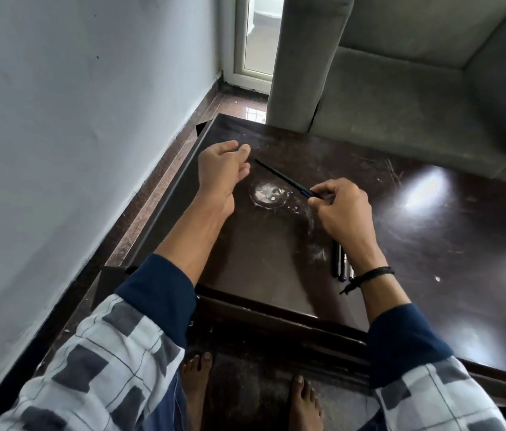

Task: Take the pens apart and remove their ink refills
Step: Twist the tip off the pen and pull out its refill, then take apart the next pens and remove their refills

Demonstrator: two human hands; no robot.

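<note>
Dish of clear round glass (269,194) sits on the dark brown glossy wooden worktop (416,244). It contains one small pale speck, too small to identify. Right of the dish, the right hand (343,209) pinches the near end of a slim dark blue-black pen (283,179). The pen's long axis runs diagonally just beyond the dish's far rim. Its free end points away and left toward the left hand (222,172), close to the fingers but apart from them. The left hand hovers left of the dish with fingers loosely curled; whether it grips anything cannot be told. Nearer the person than the dish, a row of dark pens (340,262) lies side by side, long axes running away from the person, partly hidden by the right wrist. Beyond the dish stands a grey upholstered armchair (401,104).
</note>
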